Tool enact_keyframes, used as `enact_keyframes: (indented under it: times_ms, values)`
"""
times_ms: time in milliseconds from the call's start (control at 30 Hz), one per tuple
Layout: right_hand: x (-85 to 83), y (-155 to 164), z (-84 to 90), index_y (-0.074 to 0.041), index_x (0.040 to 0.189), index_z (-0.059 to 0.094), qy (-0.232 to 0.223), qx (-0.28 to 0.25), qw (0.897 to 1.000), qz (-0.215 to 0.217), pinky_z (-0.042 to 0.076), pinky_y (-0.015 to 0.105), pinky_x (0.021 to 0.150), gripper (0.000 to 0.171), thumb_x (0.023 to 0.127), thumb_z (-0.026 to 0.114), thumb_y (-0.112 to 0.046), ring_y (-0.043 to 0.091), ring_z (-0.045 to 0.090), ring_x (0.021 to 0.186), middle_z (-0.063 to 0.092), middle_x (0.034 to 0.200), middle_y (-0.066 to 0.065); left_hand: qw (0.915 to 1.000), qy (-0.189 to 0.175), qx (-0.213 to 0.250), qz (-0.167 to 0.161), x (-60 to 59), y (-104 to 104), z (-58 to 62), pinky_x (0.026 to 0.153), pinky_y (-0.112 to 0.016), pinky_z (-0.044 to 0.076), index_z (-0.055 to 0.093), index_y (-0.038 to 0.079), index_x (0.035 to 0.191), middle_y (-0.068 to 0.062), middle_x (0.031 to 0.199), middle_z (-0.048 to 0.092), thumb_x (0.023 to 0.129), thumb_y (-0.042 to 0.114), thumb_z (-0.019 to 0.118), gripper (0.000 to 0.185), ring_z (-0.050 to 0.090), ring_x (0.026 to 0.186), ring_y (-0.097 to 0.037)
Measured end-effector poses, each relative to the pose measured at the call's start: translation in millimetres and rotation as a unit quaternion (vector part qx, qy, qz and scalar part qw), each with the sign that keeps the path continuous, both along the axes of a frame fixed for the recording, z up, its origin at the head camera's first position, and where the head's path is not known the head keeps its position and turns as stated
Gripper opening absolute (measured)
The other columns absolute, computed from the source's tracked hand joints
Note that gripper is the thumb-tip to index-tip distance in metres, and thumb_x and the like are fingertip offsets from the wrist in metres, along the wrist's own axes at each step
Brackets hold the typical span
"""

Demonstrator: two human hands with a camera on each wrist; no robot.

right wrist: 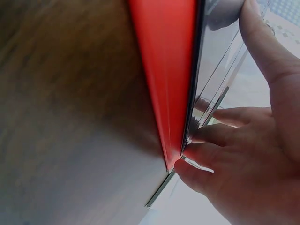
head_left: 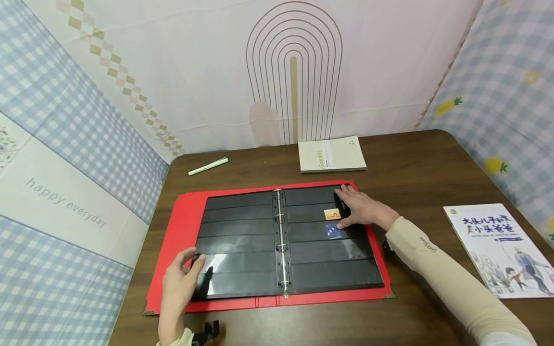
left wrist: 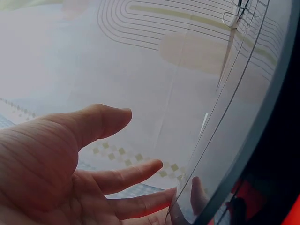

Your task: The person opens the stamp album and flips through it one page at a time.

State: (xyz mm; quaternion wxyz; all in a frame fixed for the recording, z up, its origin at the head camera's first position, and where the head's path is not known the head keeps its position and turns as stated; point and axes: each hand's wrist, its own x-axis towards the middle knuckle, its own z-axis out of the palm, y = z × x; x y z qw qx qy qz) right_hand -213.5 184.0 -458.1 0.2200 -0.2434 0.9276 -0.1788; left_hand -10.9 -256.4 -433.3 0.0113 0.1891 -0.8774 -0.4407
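A red ring-binder stamp album (head_left: 166, 245) lies spread on the table, with black pocket pages (head_left: 242, 242) on both sides of its metal rings. My left hand (head_left: 181, 276) is at the lower left edge of the left page. In the left wrist view its thumb stands apart from the fingers, whose tips reach the page edge. My right hand (head_left: 365, 209) rests with spread fingers on the upper right of the right page. Its thumb touches the page by a blue stamp (head_left: 333, 231). Just above that sits a cream and orange stamp (head_left: 332, 214).
On the table (head_left: 402, 163), a pale green pen (head_left: 208, 166) lies at the back left. A cream "Gambit" notebook (head_left: 339, 154) is behind the album, against the patterned cloth wall. An illustrated white book (head_left: 489, 250) lies at the right, beyond my right forearm.
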Motion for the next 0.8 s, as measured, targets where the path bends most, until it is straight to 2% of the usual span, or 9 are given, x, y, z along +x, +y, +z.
enact_keyframes:
  times_ms: [133, 267, 400, 600, 800]
  values:
    - [2.9, -0.9, 0.1, 0.008, 0.157, 0.017, -0.001, 0.0, 1.0, -0.003, 0.012, 0.064, 0.117, 0.107, 0.086, 0.081, -0.038, 0.049, 0.005, 0.15, 0.004, 0.162, 0.035, 0.9997, 0.017, -0.013, -0.009, 1.1, 2.1, -3.3, 0.092, -0.053, 0.052, 0.054, -0.001, 0.14, -0.026, 0.143, 0.053, 0.101, 0.027, 0.063, 0.049, 0.061, 0.119, -0.045]
    - [6.7, -3.6, 1.9, 0.009, 0.157, 0.018, -0.005, -0.004, 1.0, -0.011, 0.013, 0.064, 0.117, 0.107, 0.086, 0.082, -0.037, 0.05, 0.006, 0.149, 0.006, 0.161, 0.036, 0.999, 0.029, -0.03, -0.016, 0.9, 3.8, -5.0, 0.099, -0.061, 0.046, 0.055, -0.003, 0.137, -0.032, 0.139, 0.054, 0.1, 0.023, 0.064, 0.047, 0.056, 0.123, -0.05]
    - [10.4, -5.9, 3.2, 0.009, 0.157, 0.017, -0.011, -0.007, 1.0, -0.021, 0.013, 0.064, 0.117, 0.106, 0.086, 0.082, -0.035, 0.05, 0.005, 0.149, 0.006, 0.162, 0.035, 0.9974, 0.009, -0.058, -0.042, -1.0, 4.3, -7.6, 0.099, -0.064, 0.043, 0.053, -0.005, 0.138, -0.035, 0.137, 0.053, 0.1, 0.027, 0.064, 0.051, 0.051, 0.126, -0.051]
    - [12.7, -7.6, 3.6, 0.008, 0.158, 0.017, -0.014, -0.008, 0.999, -0.031, 0.017, 0.063, 0.117, 0.106, 0.086, 0.083, -0.033, 0.05, 0.005, 0.149, 0.005, 0.162, 0.034, 0.9929, -0.027, -0.076, -0.087, -3.8, 6.9, -14.3, 0.104, -0.067, 0.036, 0.05, -0.008, 0.141, -0.034, 0.144, 0.047, 0.1, 0.029, 0.065, 0.057, 0.039, 0.133, -0.055]
    - [11.9, -7.6, 2.8, 0.008, 0.158, 0.016, -0.009, -0.016, 0.999, -0.043, 0.017, 0.062, 0.117, 0.107, 0.084, 0.084, -0.031, 0.049, 0.009, 0.15, 0.009, 0.163, 0.032, 0.9893, -0.044, -0.099, -0.097, -8.8, 12.8, -16.1, 0.099, -0.068, 0.037, 0.049, -0.011, 0.139, -0.036, 0.144, 0.046, 0.097, 0.029, 0.069, 0.061, 0.036, 0.127, -0.058]
